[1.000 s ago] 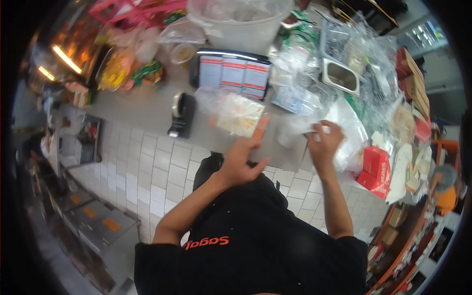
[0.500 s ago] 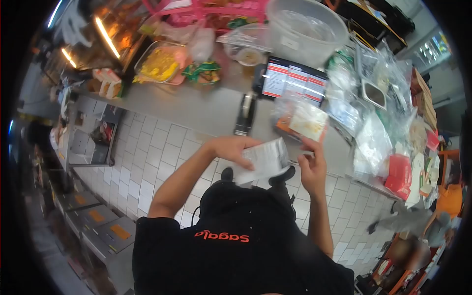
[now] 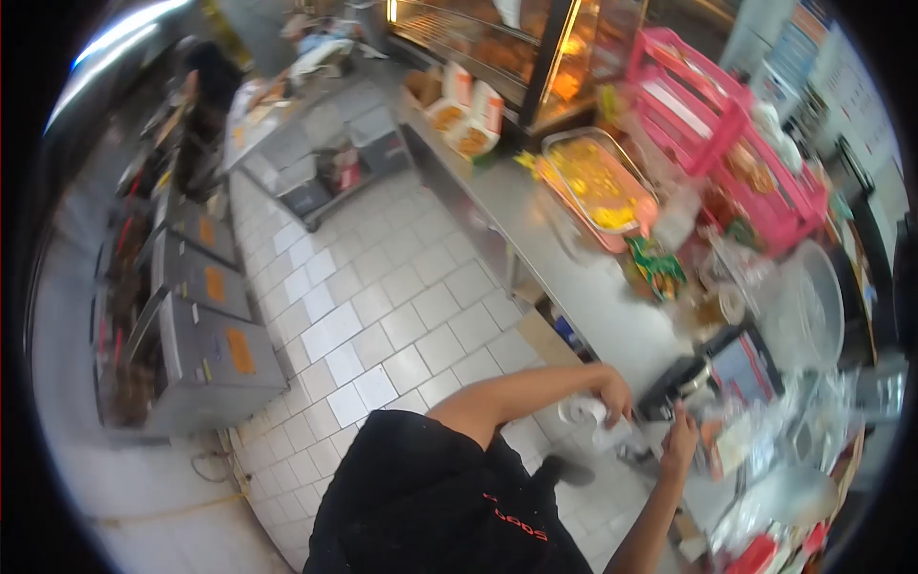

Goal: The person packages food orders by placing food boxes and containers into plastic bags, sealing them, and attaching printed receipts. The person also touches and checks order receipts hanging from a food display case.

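My left hand (image 3: 615, 392) is closed on a curled white paper (image 3: 591, 417), which hangs at the counter's front edge. To its right is my right hand (image 3: 680, 436), one finger raised beside a black device (image 3: 677, 385); its other fingers are blurred, and I cannot tell if they hold anything. A tablet (image 3: 743, 371) with a lit screen stands behind that device. Just right of my right hand lies a plastic-wrapped flat packet (image 3: 732, 443) with orange and pale parts.
A metal tray of yellow food (image 3: 595, 182) and a green packet (image 3: 658, 270) stand on the steel counter (image 3: 583, 301). Beyond are a pink rack (image 3: 684, 96) and a clear tub (image 3: 808, 306). Open food boxes (image 3: 467, 115) sit near a lit cabinet. A person (image 3: 210, 81) is at the far left.
The view has swung left along the counter. My left hand has taken hold of the white paper since the earliest frame, and it has moved toward the black device with it.
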Motion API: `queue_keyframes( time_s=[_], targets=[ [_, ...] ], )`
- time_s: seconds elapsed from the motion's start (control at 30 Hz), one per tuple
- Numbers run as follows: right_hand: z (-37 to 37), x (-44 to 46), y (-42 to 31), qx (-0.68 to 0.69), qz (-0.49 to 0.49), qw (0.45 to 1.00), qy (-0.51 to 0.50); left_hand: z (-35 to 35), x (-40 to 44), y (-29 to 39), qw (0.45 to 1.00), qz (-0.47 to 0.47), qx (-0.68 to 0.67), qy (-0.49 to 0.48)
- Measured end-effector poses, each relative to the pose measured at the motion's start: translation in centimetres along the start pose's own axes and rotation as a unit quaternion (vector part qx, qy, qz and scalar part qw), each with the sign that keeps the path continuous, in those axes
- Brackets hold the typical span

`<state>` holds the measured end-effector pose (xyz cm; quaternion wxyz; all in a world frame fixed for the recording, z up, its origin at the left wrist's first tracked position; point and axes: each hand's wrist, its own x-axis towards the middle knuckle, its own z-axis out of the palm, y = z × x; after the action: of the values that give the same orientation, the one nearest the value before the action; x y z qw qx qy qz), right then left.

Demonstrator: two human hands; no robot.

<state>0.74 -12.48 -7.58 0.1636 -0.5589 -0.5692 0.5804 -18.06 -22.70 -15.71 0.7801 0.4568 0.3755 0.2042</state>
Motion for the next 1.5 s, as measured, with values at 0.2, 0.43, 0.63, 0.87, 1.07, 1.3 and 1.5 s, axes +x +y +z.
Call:
queue_keyframes(
  time_s=[0.2,0.43,0.63,0.87,1.07,1.3,1.5],
  targets=[
    [-0.7,0.2,-2.0,-0.020,0.102,0.991,-0.088,-0.7,-0.8,1.9,0.989,0.017,0.148,0.013],
    [-0.4,-8.2,-1.9,0.094,0.044,0.994,-0.029,-1.1,0.6,1.7,0.999,-0.010,-0.024,-0.019],
    [2.3,-18.1,8.2,0.008,0.006,1.000,0.019,-0.6,0.1,2.3,0.993,0.032,-0.103,-0.040],
    [2.4,-21.0,6.8,-0.013,0.072,0.997,-0.023,0.4,-0.4,2.9,0.988,0.109,-0.108,0.013],
    [2.8,-19.4,11.3,-0.040,0.088,0.994,-0.045,4.1,3.7,-0.5,0.944,0.022,-0.072,0.321],
    [-9.1,-17.8,10.8,-0.198,0.064,0.972,-0.108,10.7,3.5,1.6,0.878,0.150,-0.214,0.402],
    [-21.3,-11.4,2.5,-0.286,-0.169,0.943,0.024,11.9,10.3,7.7,0.749,0.422,-0.382,0.338]
  ],
)
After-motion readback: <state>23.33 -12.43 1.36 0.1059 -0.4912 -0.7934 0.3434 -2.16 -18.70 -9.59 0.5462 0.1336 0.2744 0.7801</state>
